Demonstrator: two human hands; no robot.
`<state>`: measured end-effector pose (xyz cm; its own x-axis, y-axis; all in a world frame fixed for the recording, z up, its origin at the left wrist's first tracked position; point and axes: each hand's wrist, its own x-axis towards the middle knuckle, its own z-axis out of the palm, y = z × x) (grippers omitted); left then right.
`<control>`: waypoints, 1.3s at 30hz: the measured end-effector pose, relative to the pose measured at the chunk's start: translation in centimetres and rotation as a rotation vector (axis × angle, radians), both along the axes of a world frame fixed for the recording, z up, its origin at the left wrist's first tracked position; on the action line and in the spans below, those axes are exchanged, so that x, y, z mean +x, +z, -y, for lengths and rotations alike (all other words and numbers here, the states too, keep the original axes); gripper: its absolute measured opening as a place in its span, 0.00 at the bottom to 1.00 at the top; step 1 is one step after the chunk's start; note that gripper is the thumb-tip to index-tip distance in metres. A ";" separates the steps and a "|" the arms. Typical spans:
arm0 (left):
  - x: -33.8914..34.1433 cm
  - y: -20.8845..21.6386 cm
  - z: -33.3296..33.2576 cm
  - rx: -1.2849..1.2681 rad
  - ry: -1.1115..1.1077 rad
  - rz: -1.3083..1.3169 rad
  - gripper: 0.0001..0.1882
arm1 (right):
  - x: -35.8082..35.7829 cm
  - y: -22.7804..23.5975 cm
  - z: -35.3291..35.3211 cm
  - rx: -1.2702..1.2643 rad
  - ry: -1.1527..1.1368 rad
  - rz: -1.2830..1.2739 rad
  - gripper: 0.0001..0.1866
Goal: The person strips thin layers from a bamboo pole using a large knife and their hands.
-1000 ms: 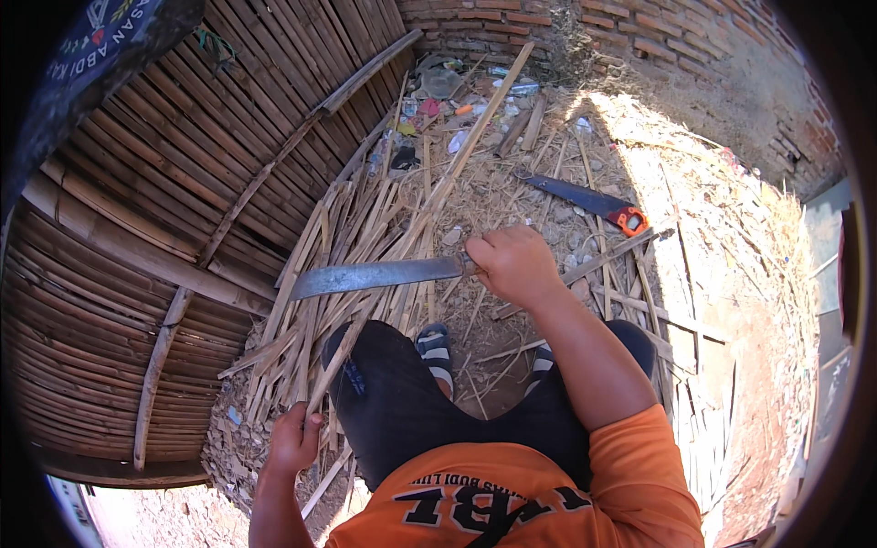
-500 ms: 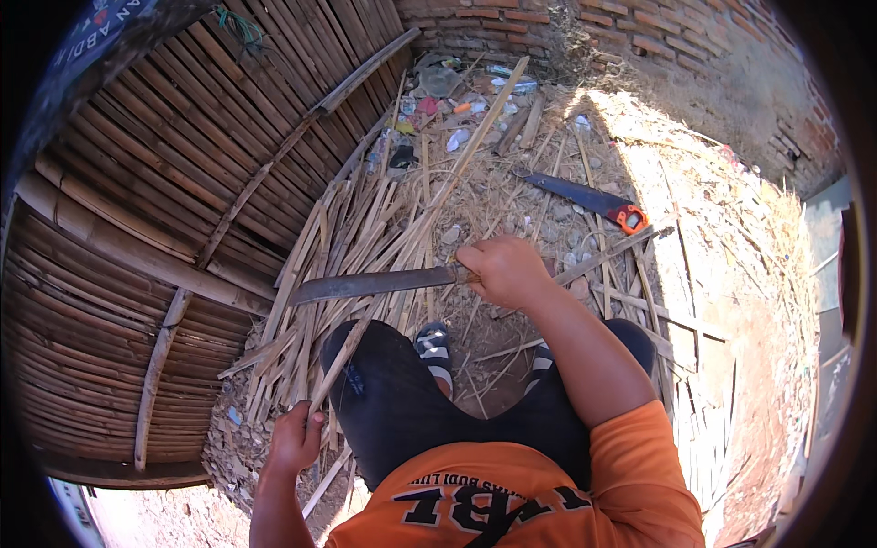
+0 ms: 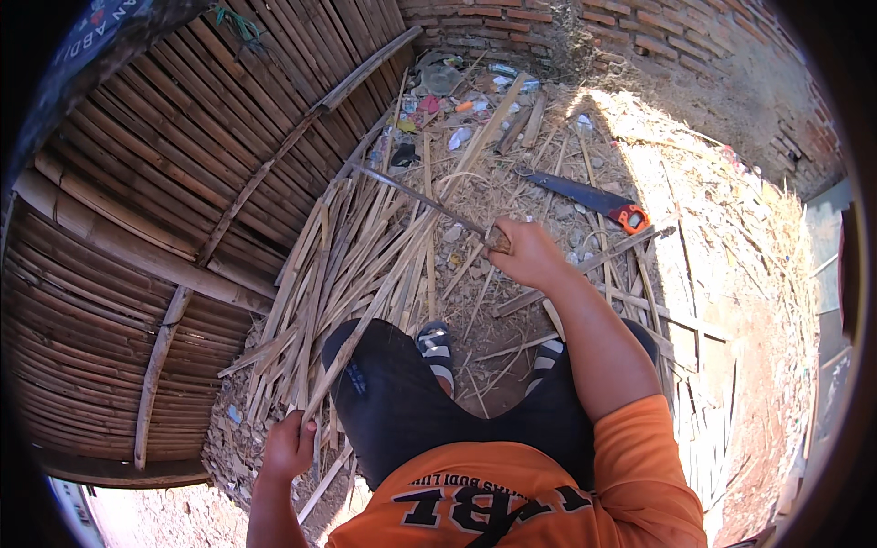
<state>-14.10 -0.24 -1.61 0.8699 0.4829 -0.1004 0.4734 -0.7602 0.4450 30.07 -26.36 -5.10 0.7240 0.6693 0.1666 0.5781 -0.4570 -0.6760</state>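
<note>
My left hand [image 3: 290, 445] is closed around the near end of a long bamboo strip [image 3: 345, 354] beside my left thigh. The strip slants up across that thigh and runs away toward the far litter. In my right hand [image 3: 528, 251] is the handle of a machete [image 3: 425, 199], held in front of my knees. Its blade points to the far left, seen nearly edge-on, and crosses over the strip. A thin curled bamboo shaving [image 3: 468, 175] stands up by the strip, just beyond the blade.
Several bamboo strips [image 3: 301, 301] lie heaped left of my feet. A handsaw [image 3: 585, 194] with an orange and black handle rests on the ground at right. A slatted bamboo wall [image 3: 210, 137] rises at left, a brick wall [image 3: 658, 36] behind. Plastic litter [image 3: 438, 82] lies in the far corner.
The machete has swung from lying level toward the left to pointing away at the far left. My right hand has shifted slightly right, and the strip's far end sits a little nearer.
</note>
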 end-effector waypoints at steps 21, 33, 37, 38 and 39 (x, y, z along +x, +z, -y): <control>-0.9 0.6 0.6 -0.018 0.014 -0.027 0.12 | 1.3 -1.2 0.6 -0.013 -0.085 0.196 0.16; -1.0 2.3 1.5 -0.046 -0.002 0.002 0.16 | 3.3 -0.5 1.5 -0.081 -0.271 0.505 0.12; -3.2 -0.1 -0.7 -0.021 0.049 -0.031 0.16 | 2.8 -1.0 0.9 -0.065 -0.199 0.552 0.14; -3.4 -0.2 -1.2 -0.029 0.036 -0.069 0.16 | 2.4 -0.9 0.8 -0.056 -0.185 0.558 0.15; -3.6 -0.3 -1.5 -0.037 0.024 -0.106 0.18 | 2.2 -0.9 0.8 -0.039 -0.180 0.564 0.15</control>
<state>-17.67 1.29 -1.90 0.8418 0.4975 -0.2097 0.5371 -0.7324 0.4186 32.22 -27.15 -5.96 0.6336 0.5574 0.5366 0.7541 -0.6001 -0.2670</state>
